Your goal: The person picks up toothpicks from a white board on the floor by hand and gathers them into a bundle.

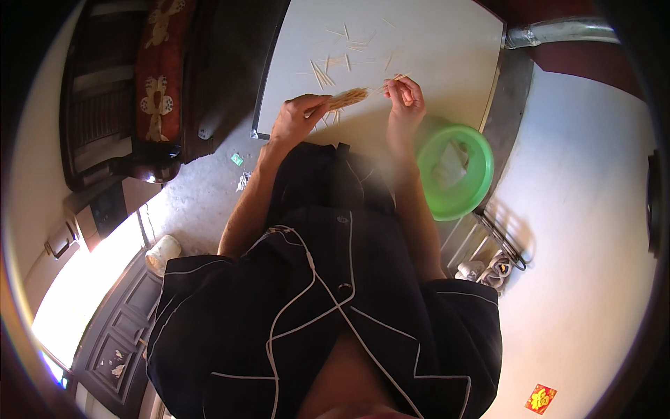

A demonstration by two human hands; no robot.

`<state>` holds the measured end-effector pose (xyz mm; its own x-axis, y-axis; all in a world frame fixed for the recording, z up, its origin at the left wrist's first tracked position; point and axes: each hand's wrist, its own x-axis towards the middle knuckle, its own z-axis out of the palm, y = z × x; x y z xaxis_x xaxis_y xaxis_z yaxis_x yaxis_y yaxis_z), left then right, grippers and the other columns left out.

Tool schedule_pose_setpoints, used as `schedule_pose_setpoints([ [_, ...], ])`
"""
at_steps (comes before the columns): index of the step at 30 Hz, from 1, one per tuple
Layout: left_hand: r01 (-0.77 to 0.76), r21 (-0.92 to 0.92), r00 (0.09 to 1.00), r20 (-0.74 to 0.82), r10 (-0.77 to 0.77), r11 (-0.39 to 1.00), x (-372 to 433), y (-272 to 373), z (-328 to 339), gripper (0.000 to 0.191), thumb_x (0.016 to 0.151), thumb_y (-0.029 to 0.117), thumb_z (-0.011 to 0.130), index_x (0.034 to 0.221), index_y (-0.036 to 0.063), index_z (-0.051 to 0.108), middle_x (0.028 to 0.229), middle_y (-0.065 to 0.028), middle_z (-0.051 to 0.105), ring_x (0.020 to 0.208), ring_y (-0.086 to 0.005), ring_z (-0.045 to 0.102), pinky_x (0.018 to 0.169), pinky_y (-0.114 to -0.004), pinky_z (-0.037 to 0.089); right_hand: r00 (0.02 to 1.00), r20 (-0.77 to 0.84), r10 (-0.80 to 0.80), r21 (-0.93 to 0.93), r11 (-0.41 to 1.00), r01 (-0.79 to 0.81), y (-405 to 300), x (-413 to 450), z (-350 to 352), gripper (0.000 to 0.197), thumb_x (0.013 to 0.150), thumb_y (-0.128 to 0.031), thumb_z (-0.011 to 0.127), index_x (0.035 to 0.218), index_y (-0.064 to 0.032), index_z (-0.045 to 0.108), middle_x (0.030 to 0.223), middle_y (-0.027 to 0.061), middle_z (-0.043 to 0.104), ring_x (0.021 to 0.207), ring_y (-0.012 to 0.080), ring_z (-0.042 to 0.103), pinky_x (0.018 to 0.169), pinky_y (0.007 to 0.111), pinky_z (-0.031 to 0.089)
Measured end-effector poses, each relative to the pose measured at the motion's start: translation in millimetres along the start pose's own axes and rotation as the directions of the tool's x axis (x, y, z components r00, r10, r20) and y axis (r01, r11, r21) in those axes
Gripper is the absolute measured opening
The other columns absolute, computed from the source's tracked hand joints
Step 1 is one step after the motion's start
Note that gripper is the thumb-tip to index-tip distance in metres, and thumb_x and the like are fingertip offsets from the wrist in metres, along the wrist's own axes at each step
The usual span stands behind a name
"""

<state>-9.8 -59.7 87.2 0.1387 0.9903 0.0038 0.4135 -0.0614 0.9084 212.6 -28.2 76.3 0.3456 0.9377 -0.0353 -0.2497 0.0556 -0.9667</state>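
Observation:
My left hand (301,118) grips a thick bundle of thin wooden sticks (348,98), its far end pointing right over the white table (445,52). Close by on the right, my right hand (405,99) pinches a few loose sticks (402,77) between thumb and fingers, their left ends near the tip of the bundle. More sticks (322,74) lie scattered on the tabletop beyond and below the bundle, some side by side, others crossing.
A green plastic basin (484,175) with pale material inside stands right of my right forearm. Left of the table is a dark wooden chair (99,105) with a red patterned cover (141,112). A metal pipe (565,32) runs at the far right corner.

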Motion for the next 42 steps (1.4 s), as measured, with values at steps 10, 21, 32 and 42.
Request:
schedule_pose_setpoints([
  [10, -0.011, 0.018, 1.0, 0.022, 0.01, 1.0, 17.0, 19.4, -1.0, 0.022, 0.092, 0.01, 0.07, 0.111, 0.0002, 0.071, 0.095, -0.0153, 0.073, 0.082, -0.0209, 0.071, 0.075, -0.032, 0.057, 0.995, 0.08, -0.051, -0.013, 0.999, 0.052, -9.6, 16.8, 12.2, 0.017, 0.088, 0.002, 0.073, 0.103, 0.0013, 0.064, 0.089, 0.006, 0.07, 0.083, 0.0098, 0.064, 0.075, 0.024, 0.05],
  [21, 0.02, -0.002, 0.999, 0.04, -0.02, 1.0, 23.8, 21.5, 0.5, 0.024, 0.094, 0.011, 0.068, 0.114, -0.0015, 0.07, 0.099, -0.0146, 0.073, 0.089, -0.018, 0.07, 0.08, -0.031, 0.057, 0.985, 0.113, -0.131, -0.367, 0.916, 0.163, -4.4, 0.7, 13.2, 0.01, 0.087, -0.01, 0.076, 0.095, -0.0075, 0.07, 0.109, 0.0025, 0.07, 0.098, 0.0138, 0.062, 0.083, 0.03, 0.044],
  [32, -0.086, -0.02, 0.995, 0.049, 0.087, 0.996, 27.7, 25.6, 0.7, 0.022, 0.095, 0.007, 0.066, 0.115, -0.0018, 0.069, 0.105, -0.0142, 0.072, 0.091, -0.0209, 0.07, 0.081, -0.032, 0.059, 0.984, 0.177, -0.004, -0.084, 0.996, 0.019, -3.5, -2.8, -4.0, 0.021, 0.091, -0.005, 0.071, 0.112, -0.0034, 0.069, 0.121, 0.0107, 0.066, 0.107, 0.0161, 0.061, 0.08, 0.028, 0.05],
  [42, -0.081, -0.047, 0.995, 0.051, 0.083, 0.996, 29.5, 20.2, 5.4, 0.022, 0.095, 0.006, 0.066, 0.115, -0.0013, 0.069, 0.106, -0.0141, 0.072, 0.092, -0.0201, 0.07, 0.079, -0.031, 0.058, 0.89, 0.379, -0.254, -0.57, 0.693, 0.441, -33.8, -13.2, -1.8, 0.046, 0.096, -0.017, 0.063, 0.137, 0.0034, 0.053, 0.141, 0.0254, 0.052, 0.13, 0.0416, 0.051, 0.107, 0.047, 0.043],
])
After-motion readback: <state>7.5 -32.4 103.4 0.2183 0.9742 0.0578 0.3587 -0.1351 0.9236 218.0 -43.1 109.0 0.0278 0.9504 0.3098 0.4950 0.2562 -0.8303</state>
